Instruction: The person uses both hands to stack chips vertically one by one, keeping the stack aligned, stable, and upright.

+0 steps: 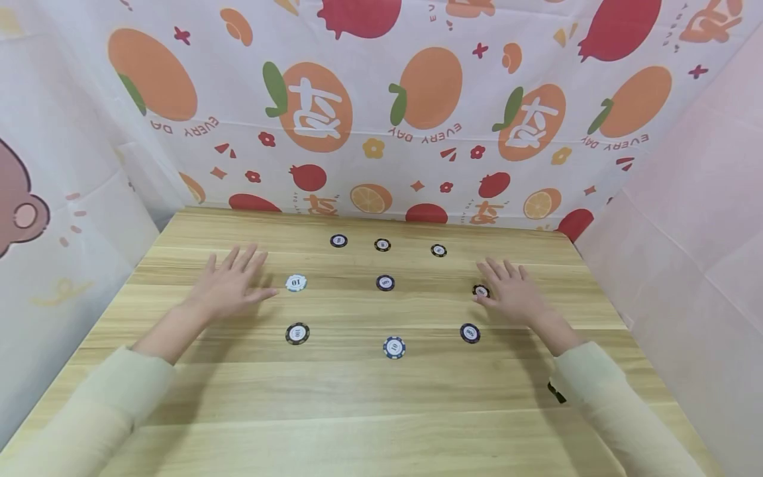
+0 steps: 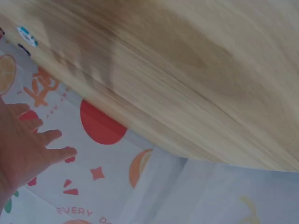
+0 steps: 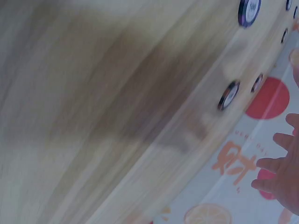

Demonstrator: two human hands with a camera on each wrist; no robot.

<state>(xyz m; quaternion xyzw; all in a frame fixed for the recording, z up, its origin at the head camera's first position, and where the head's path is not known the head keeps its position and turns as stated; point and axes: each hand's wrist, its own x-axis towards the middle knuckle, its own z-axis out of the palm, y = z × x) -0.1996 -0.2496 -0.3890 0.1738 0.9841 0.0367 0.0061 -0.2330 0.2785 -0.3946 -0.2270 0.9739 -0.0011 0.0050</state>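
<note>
Several poker chips lie flat and spaced apart in three rough rows on the wooden table [image 1: 352, 411]. My left hand [image 1: 226, 286] hovers with spread fingers to the left of a white-and-teal chip [image 1: 296, 283] marked 10. A black chip [image 1: 297, 333] marked 100 lies nearer me. On the right, my right hand [image 1: 515, 293] is spread too, its thumb and fingers overlapping a dark chip [image 1: 479, 290] in the head view. A purple-edged chip [image 1: 470, 332] marked 500 sits below that hand. Between the hands are another dark chip [image 1: 385, 283] and a blue-and-white chip [image 1: 394, 347]. Both hands hold nothing.
Three dark chips, including one at the middle [image 1: 383, 245], form the far row. A small black object [image 1: 557, 393] lies partly hidden by my right sleeve [image 1: 602, 384]. A fruit-print cloth [image 1: 381, 159] hangs behind the table's far edge, with pale cloths at both sides.
</note>
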